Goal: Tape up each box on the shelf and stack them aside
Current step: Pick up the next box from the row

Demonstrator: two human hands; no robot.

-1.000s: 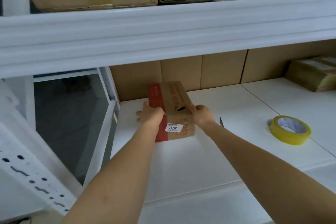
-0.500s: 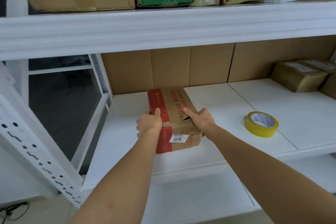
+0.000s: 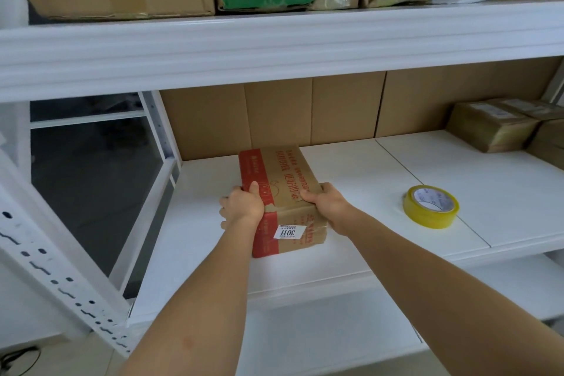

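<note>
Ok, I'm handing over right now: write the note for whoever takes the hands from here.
Left hand grips the left side of the red-and-brown box, thumb on top. Right hand grips its right side.
The box sits on the middle shelf, flaps closed, label 3011 facing you.
Yellow tape roll lies on the shelf to the right, untouched.
Wrapped boxes sit at far right.
Done: box held and flaps closed. Whether its seam is already taped is unclear.
Left: check the seam, tape if needed, stack it aside.
</note>
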